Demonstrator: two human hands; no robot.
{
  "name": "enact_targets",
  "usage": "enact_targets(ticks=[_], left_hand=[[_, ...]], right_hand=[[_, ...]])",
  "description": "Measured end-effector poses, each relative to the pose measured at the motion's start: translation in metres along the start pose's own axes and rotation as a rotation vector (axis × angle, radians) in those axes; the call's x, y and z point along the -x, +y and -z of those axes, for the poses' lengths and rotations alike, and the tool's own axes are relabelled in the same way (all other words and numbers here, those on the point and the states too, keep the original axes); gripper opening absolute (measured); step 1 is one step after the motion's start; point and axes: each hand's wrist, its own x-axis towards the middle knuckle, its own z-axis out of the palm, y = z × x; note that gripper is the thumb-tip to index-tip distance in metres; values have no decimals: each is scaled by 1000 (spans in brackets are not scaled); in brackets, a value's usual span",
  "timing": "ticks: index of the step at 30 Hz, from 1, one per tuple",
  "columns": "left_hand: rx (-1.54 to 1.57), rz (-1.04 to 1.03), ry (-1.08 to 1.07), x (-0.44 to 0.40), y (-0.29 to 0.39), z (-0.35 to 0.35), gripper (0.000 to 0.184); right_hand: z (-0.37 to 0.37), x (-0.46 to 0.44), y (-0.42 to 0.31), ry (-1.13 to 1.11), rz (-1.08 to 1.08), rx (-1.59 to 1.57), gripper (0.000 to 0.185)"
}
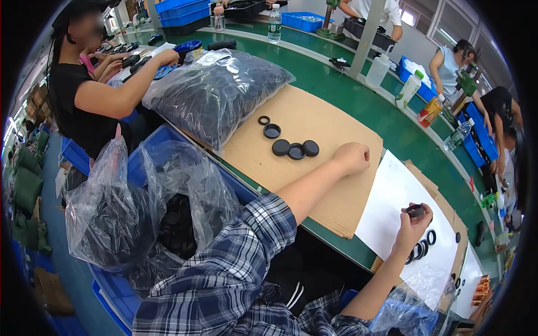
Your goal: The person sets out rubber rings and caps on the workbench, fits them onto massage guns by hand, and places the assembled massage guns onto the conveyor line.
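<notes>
My left hand (352, 158) is closed above the cardboard sheet (319, 120); its curled fingers hide whatever may be inside. To its left on the cardboard lie a small black ring (264, 120) and several round black caps (281, 148), some with the hollow side up. Over the white paper (392, 187), my right hand (413, 224) pinches a black cap (414, 211) between thumb and fingers. Several black rings (431, 237) lie on the paper just below that hand, partly overlapping.
A large clear bag of black parts (218, 92) rests at the cardboard's far left. Beside the table, an open plastic bag (179, 224) of black caps sits in a blue bin (115, 285). Bottles (407, 92) stand along the green bench (330, 70). Co-workers sit left and opposite.
</notes>
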Motion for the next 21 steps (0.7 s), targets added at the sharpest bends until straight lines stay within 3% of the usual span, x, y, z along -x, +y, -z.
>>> enact_targets(ticks=[15, 21], left_hand=[[7, 3, 2, 1, 0, 0, 12], [5, 10, -6, -1, 0, -2, 11]], right_hand=[[-5, 4, -14, -19, -88, -13, 11], [-4, 4, -12, -16, -79, 10, 10]])
